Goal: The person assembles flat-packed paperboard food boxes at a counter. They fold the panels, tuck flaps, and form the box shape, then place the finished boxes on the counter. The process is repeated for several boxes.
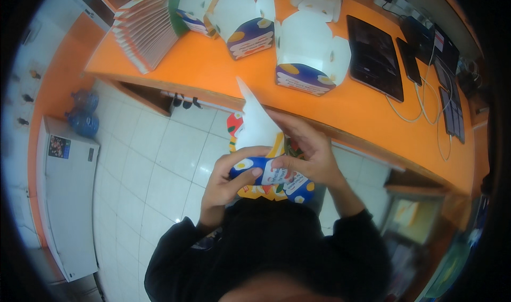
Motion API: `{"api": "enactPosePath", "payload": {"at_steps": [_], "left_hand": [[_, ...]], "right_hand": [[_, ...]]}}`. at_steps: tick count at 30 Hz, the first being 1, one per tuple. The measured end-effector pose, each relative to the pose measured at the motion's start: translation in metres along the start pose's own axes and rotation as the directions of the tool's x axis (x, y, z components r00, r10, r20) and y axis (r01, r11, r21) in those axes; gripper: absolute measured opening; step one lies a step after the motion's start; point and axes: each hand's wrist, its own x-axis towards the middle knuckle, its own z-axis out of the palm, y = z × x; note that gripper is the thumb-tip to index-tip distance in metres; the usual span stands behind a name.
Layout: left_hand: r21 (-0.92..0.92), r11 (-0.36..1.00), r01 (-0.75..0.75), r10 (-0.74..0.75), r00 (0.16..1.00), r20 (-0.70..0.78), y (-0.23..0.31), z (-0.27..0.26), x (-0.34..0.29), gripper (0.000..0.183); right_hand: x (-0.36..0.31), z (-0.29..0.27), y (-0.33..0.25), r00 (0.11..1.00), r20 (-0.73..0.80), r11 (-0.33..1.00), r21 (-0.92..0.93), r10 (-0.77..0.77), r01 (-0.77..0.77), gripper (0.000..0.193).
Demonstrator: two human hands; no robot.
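Over my lap, both hands grip a partly folded paper food box (258, 126), its white inside raised and its printed blue side toward me. My left hand (223, 182) is closed round the left part, thumb across the blue panel. My right hand (314, 155) pinches the right part, thumb on the front and fingers behind the panel. Beneath it, more colourful printed carton (299, 190) shows on my lap; I cannot tell whether it is separate pieces. On the orange table (213, 70) ahead stand several opened food boxes, the nearest a white and purple box (306, 44).
A fanned stack of flat cartons (143, 30) lies at the table's left. To the right are a black tablet (375, 57), a phone (409, 61), more phones (452, 110) and white charging cables (420, 102). Water bottles (83, 116) and a white freezer (69, 201) stand at left.
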Motion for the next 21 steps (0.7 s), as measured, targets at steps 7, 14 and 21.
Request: {"api": "enactPosePath", "payload": {"at_steps": [7,14,21], "left_hand": [[0.275,0.951,-0.140,0.120,0.989,0.085,0.012,-0.005,0.003,0.027],[0.416,0.904,-0.098,0.195,0.961,-0.198,0.006,0.001,0.004,0.025],[0.497,0.860,-0.116,0.336,0.862,-0.379,-0.002,0.008,0.008,0.025]], "right_hand": [[0.000,-0.004,-0.003,0.972,0.149,0.956,0.209,0.179,-0.208,0.045],[-0.002,-0.009,-0.003,0.948,0.121,0.950,0.064,0.295,-0.304,0.027],[-0.003,-0.010,0.002,0.982,0.101,0.987,-0.023,0.158,-0.156,0.024]]}}
